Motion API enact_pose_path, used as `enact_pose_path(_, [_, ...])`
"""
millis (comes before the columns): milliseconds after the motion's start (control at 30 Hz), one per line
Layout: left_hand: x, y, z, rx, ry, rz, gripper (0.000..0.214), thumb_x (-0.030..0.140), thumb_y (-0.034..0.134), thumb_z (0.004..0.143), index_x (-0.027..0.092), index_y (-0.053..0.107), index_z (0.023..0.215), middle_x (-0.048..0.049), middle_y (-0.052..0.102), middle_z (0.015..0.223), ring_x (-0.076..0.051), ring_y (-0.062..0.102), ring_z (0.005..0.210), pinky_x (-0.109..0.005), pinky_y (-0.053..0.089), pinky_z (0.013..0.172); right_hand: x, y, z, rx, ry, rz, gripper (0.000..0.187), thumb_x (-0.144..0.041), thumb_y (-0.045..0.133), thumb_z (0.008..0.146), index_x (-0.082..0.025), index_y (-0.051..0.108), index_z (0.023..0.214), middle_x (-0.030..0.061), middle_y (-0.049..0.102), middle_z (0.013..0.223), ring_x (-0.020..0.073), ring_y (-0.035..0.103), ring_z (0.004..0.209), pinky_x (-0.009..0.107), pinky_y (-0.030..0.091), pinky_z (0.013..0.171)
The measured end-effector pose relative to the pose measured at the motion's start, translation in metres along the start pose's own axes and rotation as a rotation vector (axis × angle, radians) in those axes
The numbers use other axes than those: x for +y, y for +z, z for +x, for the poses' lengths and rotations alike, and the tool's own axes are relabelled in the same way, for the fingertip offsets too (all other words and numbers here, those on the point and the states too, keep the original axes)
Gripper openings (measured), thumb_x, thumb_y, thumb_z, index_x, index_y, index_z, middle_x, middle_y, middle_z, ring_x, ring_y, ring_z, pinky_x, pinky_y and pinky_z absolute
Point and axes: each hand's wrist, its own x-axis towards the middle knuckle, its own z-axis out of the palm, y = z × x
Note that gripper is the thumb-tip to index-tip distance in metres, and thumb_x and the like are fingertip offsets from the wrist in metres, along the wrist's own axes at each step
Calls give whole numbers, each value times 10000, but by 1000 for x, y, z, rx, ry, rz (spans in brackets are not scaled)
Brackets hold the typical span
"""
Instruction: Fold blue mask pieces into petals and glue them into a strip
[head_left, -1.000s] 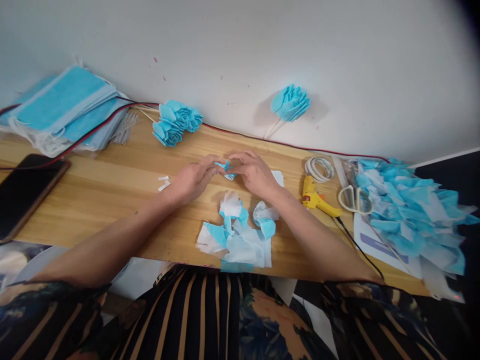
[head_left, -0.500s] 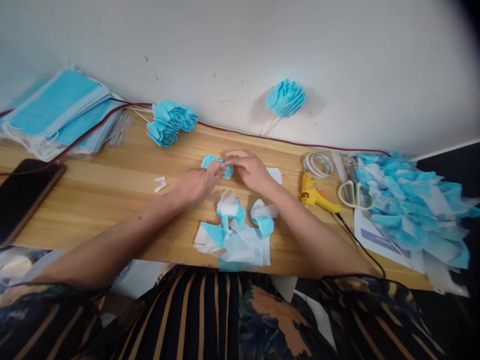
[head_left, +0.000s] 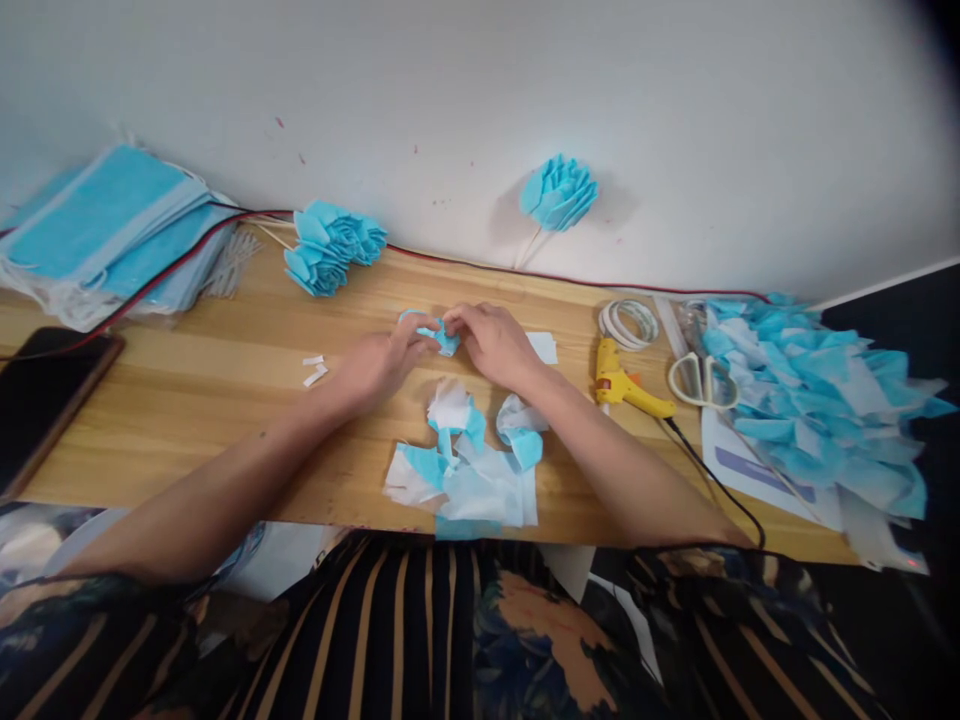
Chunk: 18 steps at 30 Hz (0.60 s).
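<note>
Between my hands is a small blue piece of mask fabric (head_left: 448,344), partly covered by the fingers. My left hand (head_left: 381,368) pinches its left side. On the other side my right hand (head_left: 491,343) has its fingertips closed on the right edge. Closer to me lie curled blue-and-white fabric pieces (head_left: 474,425) and some flat pale fabric scraps (head_left: 491,487). A white card (head_left: 543,347) shows just past my right wrist.
Blue fabric flowers (head_left: 330,245) lie at the back left; another flower (head_left: 559,193) leans on the wall. Face masks (head_left: 112,220) and a phone (head_left: 52,400) are left. To the right are a yellow glue gun (head_left: 626,385), tape (head_left: 628,325), scissors (head_left: 703,381) and fabric petals (head_left: 817,390).
My fingers have shifted around the blue fabric piece; the right fingertips have curled in on its edge. The whole view has moved slightly, with the things on the table unmoved.
</note>
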Motion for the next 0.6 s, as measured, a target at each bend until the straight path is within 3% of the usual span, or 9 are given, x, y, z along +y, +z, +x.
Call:
enact_pose_path(100, [-9, -9, 2, 178, 7, -386, 281, 371, 415, 993, 216, 454, 1224, -50, 755, 944, -115, 569, 534, -253, 415, 529, 0, 1, 2, -7, 10, 3, 429, 24, 425, 767, -172, 652, 1074, 65, 783, 987, 251, 671, 963, 372, 469, 893])
enact_pose_path(233, [-13, -17, 5, 214, -27, -656, 262, 372, 468, 959, 214, 453, 1167, -9, 701, 825, -47, 305, 356, -237, 239, 396, 1, 3, 4, -10, 22, 29, 470, 24, 418, 740, -168, 645, 1105, 65, 776, 956, 244, 673, 938, 380, 471, 910])
enact_pose_path(400, [-13, -13, 7, 198, -36, -790, 295, 355, 567, 910, 188, 480, 1138, 31, 644, 696, -37, 304, 348, -210, 215, 387, 4, 1, 0, 61, -22, 137, 498, 8, 388, 716, -179, 613, 1119, 78, 758, 1029, 243, 664, 1002, 403, 488, 939])
enact_pose_path(600, [-12, -11, 9, 185, -31, -850, 340, 307, 635, 866, 178, 486, 1142, 42, 650, 686, -35, 322, 353, -191, 228, 377, 0, -4, -4, 105, -59, 142, 504, 3, 377, 720, -185, 604, 1130, 85, 758, 1067, 253, 661, 1039, 431, 488, 953])
